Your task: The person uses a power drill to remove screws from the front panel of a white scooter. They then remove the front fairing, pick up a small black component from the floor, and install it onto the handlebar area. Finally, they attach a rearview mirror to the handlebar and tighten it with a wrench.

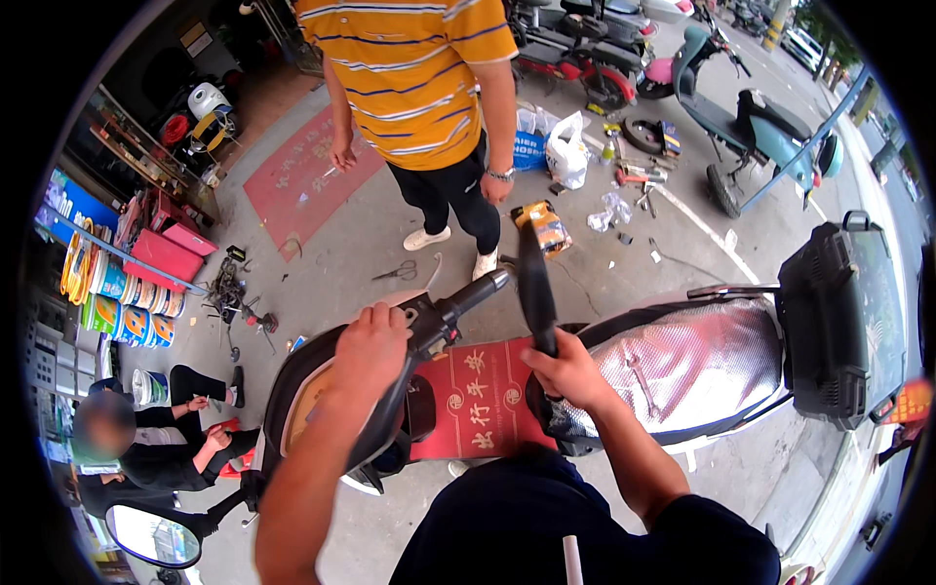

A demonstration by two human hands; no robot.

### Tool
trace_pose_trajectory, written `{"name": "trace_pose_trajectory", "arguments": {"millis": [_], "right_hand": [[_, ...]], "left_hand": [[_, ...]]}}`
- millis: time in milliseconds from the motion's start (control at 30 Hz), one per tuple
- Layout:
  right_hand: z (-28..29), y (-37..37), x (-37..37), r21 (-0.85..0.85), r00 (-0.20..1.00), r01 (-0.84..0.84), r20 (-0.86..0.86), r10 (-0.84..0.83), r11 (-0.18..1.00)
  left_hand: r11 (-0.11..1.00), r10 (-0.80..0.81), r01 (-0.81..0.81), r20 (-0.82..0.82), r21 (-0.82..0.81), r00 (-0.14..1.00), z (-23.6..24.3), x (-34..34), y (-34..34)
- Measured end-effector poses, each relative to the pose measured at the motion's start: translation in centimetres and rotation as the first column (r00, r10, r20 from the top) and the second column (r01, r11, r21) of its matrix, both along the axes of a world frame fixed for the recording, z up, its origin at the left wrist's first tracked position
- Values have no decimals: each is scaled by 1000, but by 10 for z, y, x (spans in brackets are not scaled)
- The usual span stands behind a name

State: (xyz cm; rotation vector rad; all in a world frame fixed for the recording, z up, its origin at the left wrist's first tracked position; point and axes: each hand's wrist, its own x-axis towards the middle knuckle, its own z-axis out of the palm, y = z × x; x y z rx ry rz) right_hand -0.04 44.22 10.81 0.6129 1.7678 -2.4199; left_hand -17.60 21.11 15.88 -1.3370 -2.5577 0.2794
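Observation:
A scooter stands crosswise before me, its front to the left and its silver quilted seat cover [673,370] to the right. My left hand [372,341] lies over the handlebar cover beside the black handgrip [473,300], fingers bent and close together; whatever is under its fingertips is hidden. In my right hand [567,369] is a long black paddle-shaped part [535,288], gripped at its narrow lower end and pointing upward. That hand is above the seat's front end, next to the red floor mat [478,400]. A round-cornered mirror [153,535] shows at the lower left.
A person in an orange striped shirt [409,78] stands beyond the scooter; another person [166,444] sits at left. Scissors [396,272], bags [568,151] and tools [641,175] lie on the ground. A black top box [838,322] sits behind the seat; a parked scooter [751,127] is farther back.

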Motion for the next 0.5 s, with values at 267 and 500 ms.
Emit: {"name": "trace_pose_trajectory", "arguments": {"millis": [267,500], "right_hand": [[-40,10,53,132,990,26,137,-44,991],[-51,19,84,224,991,-13,133,-18,974]], "left_hand": [[875,-165,283,306,-394,938,40,-50,11],[799,-262,426,394,-423,881,40,-76,6]]}}
